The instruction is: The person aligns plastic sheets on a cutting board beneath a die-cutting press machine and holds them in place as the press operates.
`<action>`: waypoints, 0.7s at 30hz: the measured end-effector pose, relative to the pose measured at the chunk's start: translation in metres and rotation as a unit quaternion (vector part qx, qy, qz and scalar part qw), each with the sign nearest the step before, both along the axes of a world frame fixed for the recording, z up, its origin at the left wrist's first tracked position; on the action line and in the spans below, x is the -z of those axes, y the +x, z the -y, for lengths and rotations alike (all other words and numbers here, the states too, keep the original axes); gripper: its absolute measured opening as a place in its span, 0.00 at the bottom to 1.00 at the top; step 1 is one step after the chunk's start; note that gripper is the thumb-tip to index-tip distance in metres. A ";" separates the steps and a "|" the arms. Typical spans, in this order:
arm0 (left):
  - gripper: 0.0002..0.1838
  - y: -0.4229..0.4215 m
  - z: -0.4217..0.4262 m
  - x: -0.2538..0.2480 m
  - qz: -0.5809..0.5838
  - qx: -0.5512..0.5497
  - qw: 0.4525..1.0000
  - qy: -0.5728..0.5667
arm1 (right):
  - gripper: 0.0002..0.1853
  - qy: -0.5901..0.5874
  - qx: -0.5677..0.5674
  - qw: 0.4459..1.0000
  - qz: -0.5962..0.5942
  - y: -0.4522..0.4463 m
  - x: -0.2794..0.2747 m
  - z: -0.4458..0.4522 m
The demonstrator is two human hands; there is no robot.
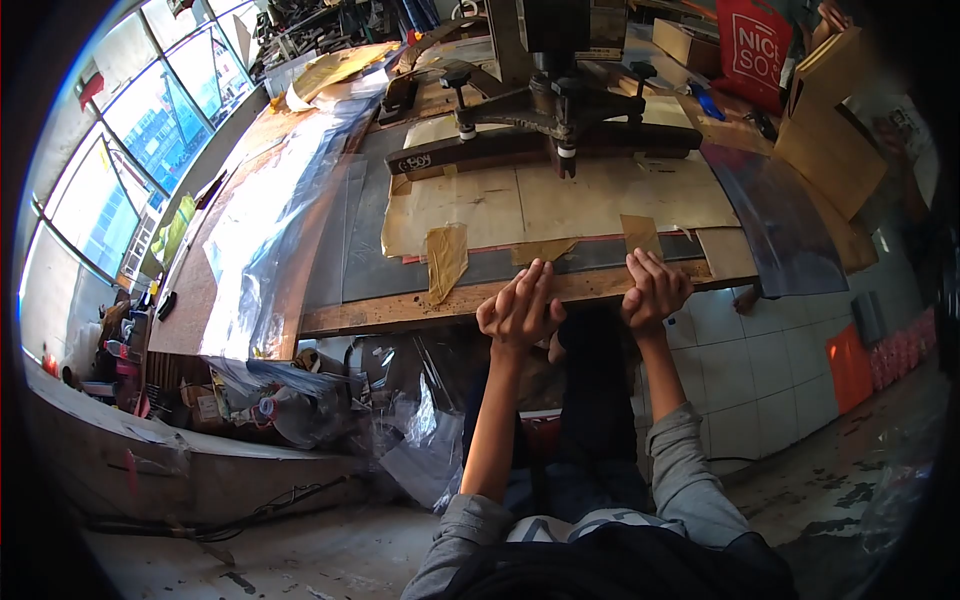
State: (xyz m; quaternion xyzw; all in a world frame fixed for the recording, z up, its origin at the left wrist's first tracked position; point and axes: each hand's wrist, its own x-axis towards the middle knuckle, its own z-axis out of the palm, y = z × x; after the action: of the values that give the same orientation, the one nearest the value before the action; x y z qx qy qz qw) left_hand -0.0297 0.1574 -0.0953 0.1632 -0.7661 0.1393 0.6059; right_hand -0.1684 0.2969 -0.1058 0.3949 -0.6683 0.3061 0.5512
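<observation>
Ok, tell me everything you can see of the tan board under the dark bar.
The tan board is a broad, flat sheet that looks like card or thin wood, with a thin line running front to back. It lies over a dark mat. Brown tape strips sit along its front edge, where a red sliver shows. The dark bar crosses above it; whether they touch is unclear. The left hand and right hand are in front of it, near the tape.
</observation>
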 end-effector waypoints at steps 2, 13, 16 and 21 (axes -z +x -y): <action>0.21 0.000 0.000 0.001 0.000 -0.001 1.000 -0.001 | 0.25 0.001 0.002 1.000 0.000 0.000 -0.001 0.000; 0.19 0.007 -0.004 -0.004 0.043 0.016 0.998 0.032 | 0.25 0.029 -0.022 0.998 0.043 0.005 -0.002 -0.004; 0.18 0.023 -0.007 -0.016 0.128 0.061 0.986 0.088 | 0.26 0.099 -0.052 0.991 0.073 0.009 -0.015 -0.019; 0.30 0.077 0.005 -0.024 0.264 0.138 0.951 0.080 | 0.24 0.210 -0.099 0.971 0.050 0.016 -0.031 -0.048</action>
State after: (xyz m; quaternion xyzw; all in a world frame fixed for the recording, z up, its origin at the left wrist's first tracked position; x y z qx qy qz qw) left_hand 0.0472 0.1524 -0.0713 0.0610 -0.9223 0.0302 0.3804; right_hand -0.1521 0.3454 -0.0749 0.5503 -0.7015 0.2316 0.3892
